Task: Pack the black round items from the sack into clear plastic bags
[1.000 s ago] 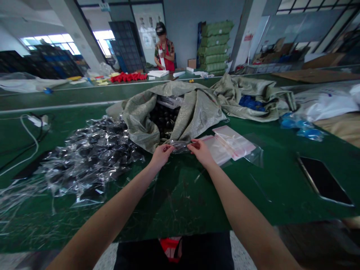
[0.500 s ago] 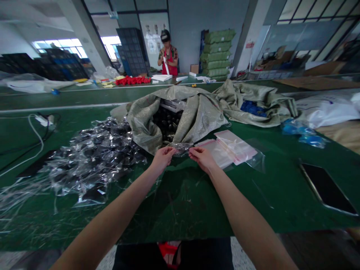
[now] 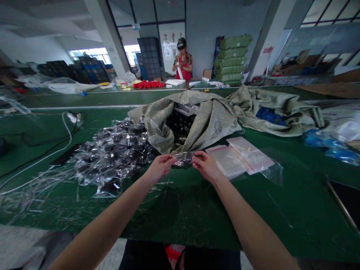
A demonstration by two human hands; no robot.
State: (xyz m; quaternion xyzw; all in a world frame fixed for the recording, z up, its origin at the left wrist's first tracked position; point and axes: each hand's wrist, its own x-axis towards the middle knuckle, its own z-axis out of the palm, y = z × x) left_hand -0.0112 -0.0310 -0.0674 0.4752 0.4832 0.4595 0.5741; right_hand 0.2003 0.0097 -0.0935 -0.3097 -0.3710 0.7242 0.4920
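My left hand (image 3: pixel 159 168) and my right hand (image 3: pixel 204 165) both pinch the ends of a small clear plastic bag (image 3: pixel 182 158) with something dark inside, held just above the green table (image 3: pixel 180 210). Right behind it lies an open grey-green woven sack (image 3: pixel 213 116) showing several black round parts (image 3: pixel 180 125). Left of my left hand spreads a heap of clear bags with dark parts (image 3: pixel 112 155). Right of my right hand lies a stack of flat empty clear bags with pink strips (image 3: pixel 242 157).
A second crumpled sack (image 3: pixel 275 108) with blue items lies at the back right. White cables (image 3: pixel 56 146) run across the left of the table. A dark flat panel (image 3: pixel 348 198) lies at the right edge. A person (image 3: pixel 182 62) stands at a far table.
My hands have stayed on the small bag. The view has swung left, so everything sits further right in frame and the dark panel is mostly out of view.
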